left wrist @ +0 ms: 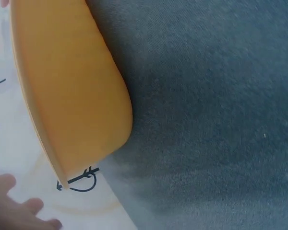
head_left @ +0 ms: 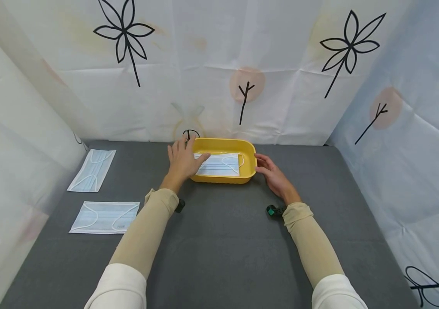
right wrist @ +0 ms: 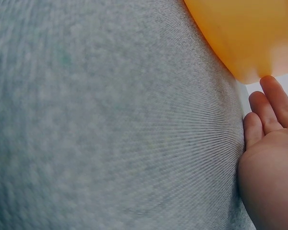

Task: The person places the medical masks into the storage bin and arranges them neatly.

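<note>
A yellow plastic tray [head_left: 223, 179] stands near the back of the table, with a light blue face mask [head_left: 217, 167] lying in it, ear loops up. At the tray's left end is my left hand [head_left: 182, 164], fingers spread and thumb reaching over the rim above the mask's edge. My right hand [head_left: 276, 177] is by the opposite end, its fingertips right at the tray's outer wall. The right wrist view shows those fingers [right wrist: 278, 103] fairly straight beside the yellow wall. In the left wrist view, the tray's side fills the upper left, with blurred fingertips below it.
Two more face masks lie flat on the grey table [head_left: 227, 249] to the left: one farther back [head_left: 91, 171], one nearer [head_left: 105, 218]. White printed sheets [head_left: 204, 56] rise behind the table and along both sides.
</note>
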`<state>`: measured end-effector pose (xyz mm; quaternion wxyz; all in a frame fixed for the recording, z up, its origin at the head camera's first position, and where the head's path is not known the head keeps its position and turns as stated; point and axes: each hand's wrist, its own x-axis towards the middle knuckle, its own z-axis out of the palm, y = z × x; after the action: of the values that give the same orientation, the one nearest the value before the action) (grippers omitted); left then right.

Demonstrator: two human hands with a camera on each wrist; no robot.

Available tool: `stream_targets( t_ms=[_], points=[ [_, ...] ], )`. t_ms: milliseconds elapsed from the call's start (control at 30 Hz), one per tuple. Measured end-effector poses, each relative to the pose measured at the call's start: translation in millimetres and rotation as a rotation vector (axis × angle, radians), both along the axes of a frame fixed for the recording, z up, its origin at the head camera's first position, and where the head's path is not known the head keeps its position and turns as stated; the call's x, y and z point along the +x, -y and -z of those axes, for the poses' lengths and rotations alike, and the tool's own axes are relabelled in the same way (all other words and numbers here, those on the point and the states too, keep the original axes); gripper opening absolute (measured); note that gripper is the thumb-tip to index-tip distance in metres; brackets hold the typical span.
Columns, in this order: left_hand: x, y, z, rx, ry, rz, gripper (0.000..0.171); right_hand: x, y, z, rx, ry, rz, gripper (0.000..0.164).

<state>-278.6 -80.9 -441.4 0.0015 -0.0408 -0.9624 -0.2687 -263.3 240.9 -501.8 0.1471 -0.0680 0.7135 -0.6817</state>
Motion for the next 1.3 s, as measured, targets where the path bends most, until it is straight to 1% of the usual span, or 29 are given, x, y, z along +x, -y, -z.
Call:
stream_targets(
  t_ms=[67, 200, 433, 533, 700, 833, 1000, 1167, 1300],
  points=[
    [-0.1, 1, 2.8, -0.056, 0.007, 0.007, 0.091, 0.5, 0, 0.1, -0.001, -0.001, -0.002, 0.057],
    [1.4, 5, 6.1, -0.103, 0.021, 0.011, 0.094, 1.5, -1, -0.4, -0.004, -0.006, -0.01, 0.058],
    [2.9, 16, 13.4, -0.118, 0.016, -0.002, 0.091, 1.4, 0, -1.0, -0.008, -0.008, -0.004, 0.058],
    [3.9, 25, 15.2, -0.121, 0.006, -0.027, 0.09, 0.0, 1, -0.6, -0.003, -0.011, -0.013, 0.059],
    [6.0, 41, 14.0, -0.091, -0.024, -0.069, 0.088, -2.4, 0, -0.4, -0.011, -0.016, -0.017, 0.059],
    [8.9, 53, 14.8, -0.093, -0.017, -0.099, 0.086, -2.5, -1, -0.6, -0.016, -0.013, -0.006, 0.059],
    [13.9, 70, 21.2, -0.101, 0.004, -0.149, 0.083, -1.0, 1, -0.9, -0.014, -0.003, -0.002, 0.058],
    [16.1, 87, 28.4, -0.094, -0.017, -0.203, 0.086, -0.7, 1, -0.2, -0.012, -0.008, 0.006, 0.059],
    [20.6, 105, 34.0, -0.097, -0.031, -0.244, 0.087, 0.6, 1, -0.2, -0.007, -0.002, 0.006, 0.059]
  ],
)
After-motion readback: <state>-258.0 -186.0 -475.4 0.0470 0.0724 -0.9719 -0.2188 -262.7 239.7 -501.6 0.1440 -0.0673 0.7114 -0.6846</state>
